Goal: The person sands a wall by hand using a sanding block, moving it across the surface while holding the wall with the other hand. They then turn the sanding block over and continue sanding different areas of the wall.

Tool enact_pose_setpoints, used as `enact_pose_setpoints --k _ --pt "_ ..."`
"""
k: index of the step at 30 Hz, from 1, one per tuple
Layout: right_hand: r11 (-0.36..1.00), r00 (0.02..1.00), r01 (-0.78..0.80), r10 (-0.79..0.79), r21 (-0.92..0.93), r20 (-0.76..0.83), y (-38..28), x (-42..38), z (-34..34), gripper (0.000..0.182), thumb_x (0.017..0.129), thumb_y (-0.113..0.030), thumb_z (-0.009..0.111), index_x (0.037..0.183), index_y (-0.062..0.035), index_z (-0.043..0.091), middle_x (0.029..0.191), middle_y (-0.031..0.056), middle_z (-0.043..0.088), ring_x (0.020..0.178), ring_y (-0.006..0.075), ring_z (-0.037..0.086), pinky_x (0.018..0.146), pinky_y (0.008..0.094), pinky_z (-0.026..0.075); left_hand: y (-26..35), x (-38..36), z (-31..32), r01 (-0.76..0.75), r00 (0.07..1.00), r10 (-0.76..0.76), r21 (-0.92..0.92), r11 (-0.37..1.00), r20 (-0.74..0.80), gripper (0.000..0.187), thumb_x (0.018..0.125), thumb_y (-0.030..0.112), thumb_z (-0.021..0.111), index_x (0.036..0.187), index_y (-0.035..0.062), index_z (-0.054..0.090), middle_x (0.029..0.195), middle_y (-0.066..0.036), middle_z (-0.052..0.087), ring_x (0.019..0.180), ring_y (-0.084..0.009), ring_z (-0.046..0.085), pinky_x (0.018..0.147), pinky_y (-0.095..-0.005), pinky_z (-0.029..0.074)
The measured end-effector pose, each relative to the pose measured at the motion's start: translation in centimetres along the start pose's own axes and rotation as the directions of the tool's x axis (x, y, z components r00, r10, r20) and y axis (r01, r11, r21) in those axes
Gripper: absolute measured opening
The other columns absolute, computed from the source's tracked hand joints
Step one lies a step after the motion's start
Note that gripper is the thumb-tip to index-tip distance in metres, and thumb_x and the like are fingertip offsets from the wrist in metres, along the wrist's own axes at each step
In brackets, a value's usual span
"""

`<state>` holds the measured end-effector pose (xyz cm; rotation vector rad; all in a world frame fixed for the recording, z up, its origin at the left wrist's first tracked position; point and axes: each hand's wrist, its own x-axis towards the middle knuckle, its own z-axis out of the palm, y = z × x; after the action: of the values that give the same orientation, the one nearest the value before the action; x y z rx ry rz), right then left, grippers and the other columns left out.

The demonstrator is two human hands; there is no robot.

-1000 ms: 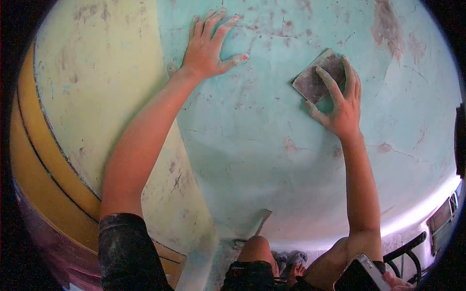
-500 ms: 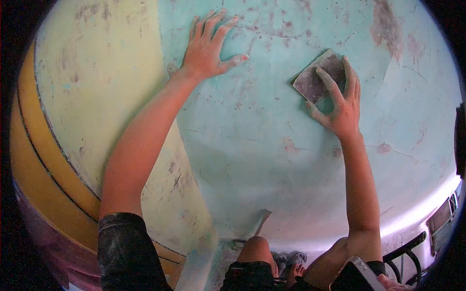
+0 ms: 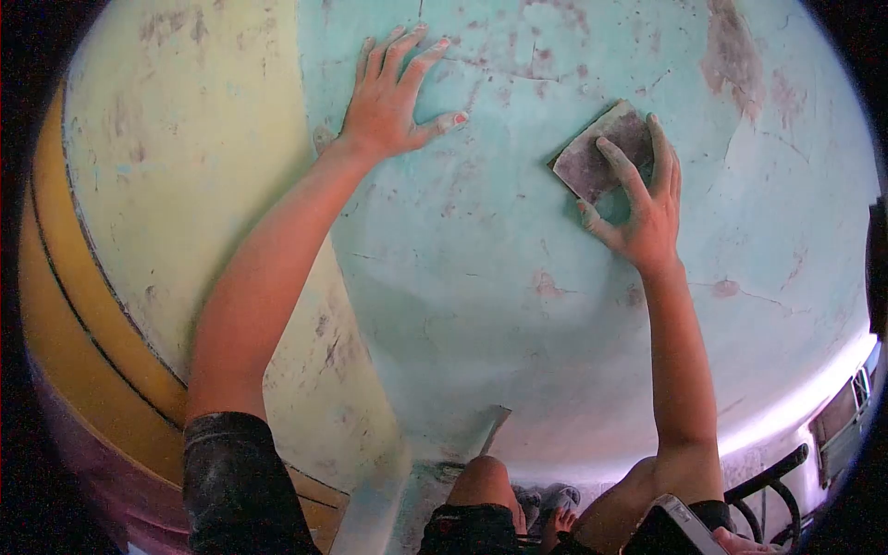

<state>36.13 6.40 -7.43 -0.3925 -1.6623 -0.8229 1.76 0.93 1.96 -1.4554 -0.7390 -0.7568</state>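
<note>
My left hand (image 3: 384, 102) lies on the pale turquoise wall (image 3: 444, 277) with its fingers spread, holding nothing. My right hand (image 3: 643, 199) has its fingers on a dark grey, squarish piece of sandpaper (image 3: 587, 162), pressed against the wall to the right of my left hand. The sandpaper sits tilted like a diamond, and its left edge stands slightly off the surface. Dust coats my fingertips. Cracks and reddish-brown patches (image 3: 731, 55) mark the wall around both hands.
A pale yellow wall section (image 3: 185, 185) adjoins on the left, with an ochre band (image 3: 102, 370) beyond it. Low in view are a thin flat strip (image 3: 495, 430), my knee (image 3: 481, 481), a phone (image 3: 680, 527) with fingers beside it, and a black metal frame (image 3: 768, 481).
The whole view has shifted slightly, so the wall and both hands appear a little lower and further left. Against the wall, hands and sandpaper stay at nearly the same spots.
</note>
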Motion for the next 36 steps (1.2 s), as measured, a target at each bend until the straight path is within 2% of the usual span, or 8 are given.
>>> enact_pose_setpoints --k 26,28,29,31,36 --pt "1.0 1.0 0.005 -0.005 -0.005 -0.011 -0.06 -0.02 -0.01 0.07 0.067 -0.033 0.084 0.132 -0.0205 0.063 0.155 0.0245 0.033 0.135 0.0437 0.041 0.11 0.0531 0.037 0.06 -0.07 -0.17 0.005 1.0 -0.005 0.012 1.0 0.008 0.085 0.082 0.063 0.068 0.148 0.017 0.04 0.149 -0.016 0.038 0.139 -0.0398 0.035 0.116 -0.0627 0.023" --pt "0.999 1.0 -0.021 0.021 0.04 -0.004 0.02 -0.05 0.06 0.076 0.061 -0.028 0.086 0.133 -0.0277 0.062 0.155 0.0207 0.033 0.136 0.0438 0.04 0.112 0.0529 0.037 0.02 -0.04 -0.11 0.003 1.0 -0.003 0.01 1.0 0.009 0.085 0.082 0.064 0.067 0.148 0.0169 0.04 0.149 -0.016 0.038 0.139 -0.0399 0.035 0.116 -0.0628 0.023" --pt "0.999 1.0 -0.02 0.02 0.042 -0.005 0.01 -0.03 0.05 0.076 0.061 -0.028 0.086 0.133 -0.0277 0.062 0.155 0.0207 0.033 0.136 0.0438 0.04 0.112 0.0529 0.037 -0.02 -0.08 -0.12 0.003 1.0 -0.003 0.009 1.0 0.01 0.085 0.082 0.064 0.067 0.148 0.0168 0.04 0.149 -0.016 0.039 0.139 -0.0399 0.035 0.116 -0.0628 0.023" --pt "1.0 1.0 0.013 -0.013 -0.003 -0.003 -0.03 0.02 -0.07 0.07 0.067 -0.032 0.084 0.133 -0.0199 0.062 0.154 0.0243 0.034 0.135 0.0436 0.041 0.11 0.0528 0.037 -0.05 -0.13 -0.13 0.007 1.0 -0.008 0.014 1.0 0.015 0.086 0.082 0.065 0.066 0.147 0.0169 0.04 0.149 -0.016 0.038 0.139 -0.0399 0.035 0.116 -0.0628 0.022" --pt "1.0 1.0 0.007 -0.006 0.012 -0.009 -0.02 -0.02 -0.18 0.073 0.066 -0.031 0.085 0.134 -0.019 0.061 0.154 0.0246 0.034 0.135 0.0435 0.042 0.11 0.0529 0.037 0.03 -0.04 -0.05 -0.001 1.0 0.001 -0.002 1.0 -0.006 0.086 0.082 0.067 0.065 0.148 0.0171 0.04 0.15 -0.016 0.037 0.139 -0.0398 0.035 0.117 -0.0626 0.021"
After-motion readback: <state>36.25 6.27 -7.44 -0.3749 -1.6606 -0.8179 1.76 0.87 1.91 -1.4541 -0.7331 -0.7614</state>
